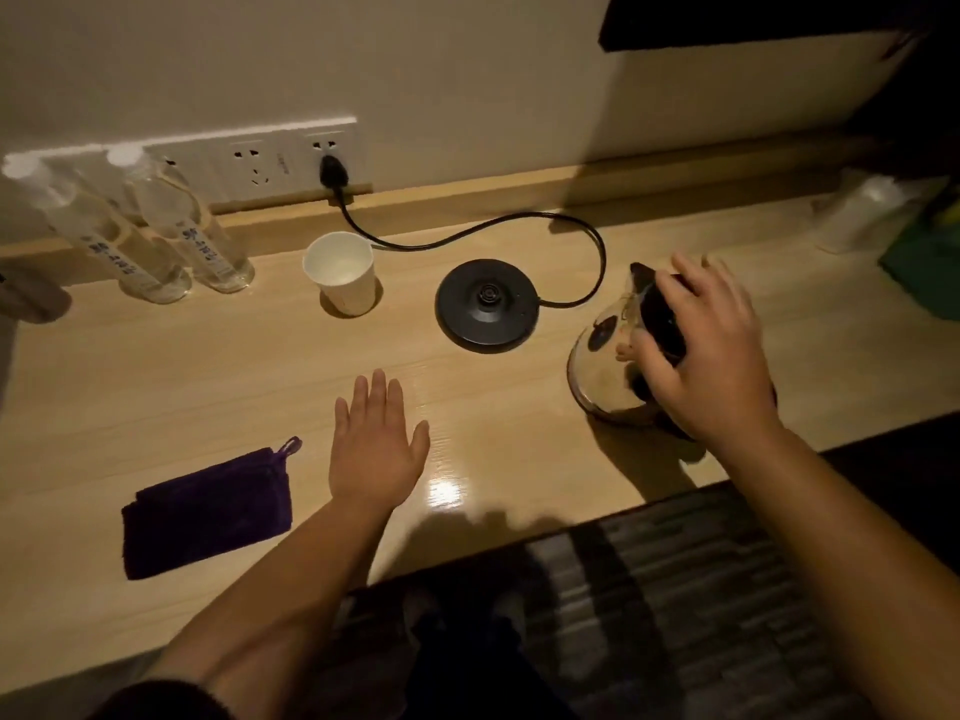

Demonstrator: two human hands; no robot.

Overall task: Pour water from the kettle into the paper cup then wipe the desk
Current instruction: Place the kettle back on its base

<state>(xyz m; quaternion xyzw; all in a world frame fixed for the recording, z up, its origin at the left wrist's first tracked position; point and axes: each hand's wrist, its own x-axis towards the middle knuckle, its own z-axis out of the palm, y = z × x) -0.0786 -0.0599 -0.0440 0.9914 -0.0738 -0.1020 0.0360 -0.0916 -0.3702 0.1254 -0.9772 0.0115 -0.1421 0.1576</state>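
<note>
Wide wooden surface point(156, 376) in dim light. The glass kettle point(605, 376) stands off its base point(487, 305), right hand point(701, 350) curled over its lid and handle. Left hand point(375, 439) lies flat, fingers spread. Purple cloth point(208, 509) waits nearby. Paper cup point(343, 275) sits well apart: a long carry, and that light cup could tip if the spout nudges it!

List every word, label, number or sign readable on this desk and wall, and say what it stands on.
No text here can be read.
Left bottle: vertical dark label print, too blurred to read.
Right bottle: vertical dark label print, too blurred to read.
Socket strip: small grey mark between the outlets, too small to read.
Paper cup, kettle, base, purple cloth: no print visible.
</note>
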